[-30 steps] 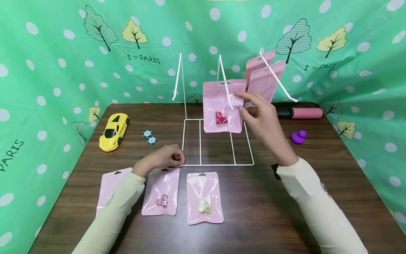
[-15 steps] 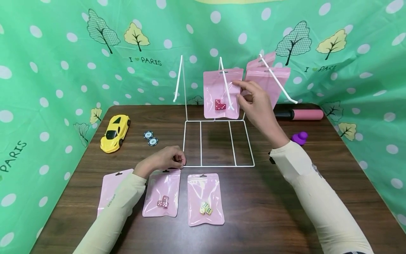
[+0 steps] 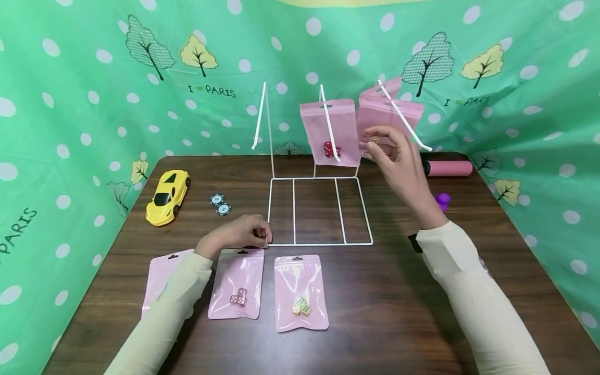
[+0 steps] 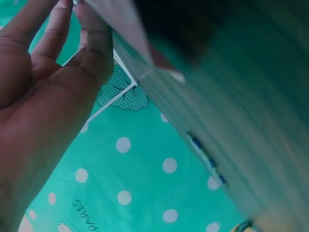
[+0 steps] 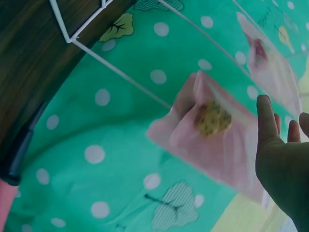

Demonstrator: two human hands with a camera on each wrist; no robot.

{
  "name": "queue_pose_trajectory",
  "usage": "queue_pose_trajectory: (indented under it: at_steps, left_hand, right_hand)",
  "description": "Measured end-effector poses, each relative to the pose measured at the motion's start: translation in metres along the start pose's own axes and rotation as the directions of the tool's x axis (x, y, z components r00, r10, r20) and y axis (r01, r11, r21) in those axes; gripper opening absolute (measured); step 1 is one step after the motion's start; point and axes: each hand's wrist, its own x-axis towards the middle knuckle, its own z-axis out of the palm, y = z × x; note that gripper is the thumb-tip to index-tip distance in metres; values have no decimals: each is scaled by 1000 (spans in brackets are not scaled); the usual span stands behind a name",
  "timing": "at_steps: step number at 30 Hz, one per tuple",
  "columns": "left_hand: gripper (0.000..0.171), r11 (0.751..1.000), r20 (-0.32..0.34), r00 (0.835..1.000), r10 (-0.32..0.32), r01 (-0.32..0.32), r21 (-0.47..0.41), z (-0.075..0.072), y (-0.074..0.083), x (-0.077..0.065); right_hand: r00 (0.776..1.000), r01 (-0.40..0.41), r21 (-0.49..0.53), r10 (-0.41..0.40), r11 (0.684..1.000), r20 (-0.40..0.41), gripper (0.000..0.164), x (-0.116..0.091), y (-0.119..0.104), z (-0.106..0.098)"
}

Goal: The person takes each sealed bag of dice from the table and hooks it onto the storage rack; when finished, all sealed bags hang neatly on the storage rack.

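Note:
A white wire display rack (image 3: 323, 244) with three upper prongs stands on the wooden table. My left hand (image 3: 241, 232) pinches its front left corner. From the middle prong hangs a pink zip pouch holding red dice (image 3: 328, 149). My right hand (image 3: 400, 164) is just right of this pouch, fingers loosely bent and holding nothing. Behind that hand, pink pouches (image 3: 370, 117) hang on the right prong; the right wrist view shows yellow dice (image 5: 212, 118) in one. The left prong (image 3: 259, 117) carries no pouch.
Three pink pouches lie in front: one with pale yellow dice (image 3: 301, 281), one with pinkish dice (image 3: 229, 278), one partly under the left sleeve (image 3: 157, 276). A yellow toy car (image 3: 167, 198) and poker chips (image 3: 220, 204) lie left; a pink-and-black cylinder (image 3: 450, 167) and purple duck (image 3: 442, 200) lie right.
My right hand raised the red-dice pouch onto the middle prong, let it go and moved off to the right. My left hand stays at the rack corner.

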Motion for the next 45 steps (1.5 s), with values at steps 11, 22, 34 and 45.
queue_pose_trajectory:
  at_steps: [11, 22, 34, 45]
  left_hand:
    - [8, 1000, 73, 997, 15, -15, -2, -9, 7, -17]
    - [13, 997, 109, 991, 72, -69, -29, -17, 21, -84]
    - [10, 993, -2, 999, -41, 41, -111, -20, 21, -157]
    - [19, 977, -188, 979, 75, -110, -182, -6, -2, -198]
  right_hand:
    - [993, -58, 208, 77, 976, -86, 26, -37, 16, -46]
    - [905, -306, -229, 358, 924, 232, 31, -81, 56, -69]
    - [644, -453, -348, 572, 821, 508, 37, -105, 79, -61]
    - [635, -355, -429, 551, 830, 541, 27, -104, 84, -52]
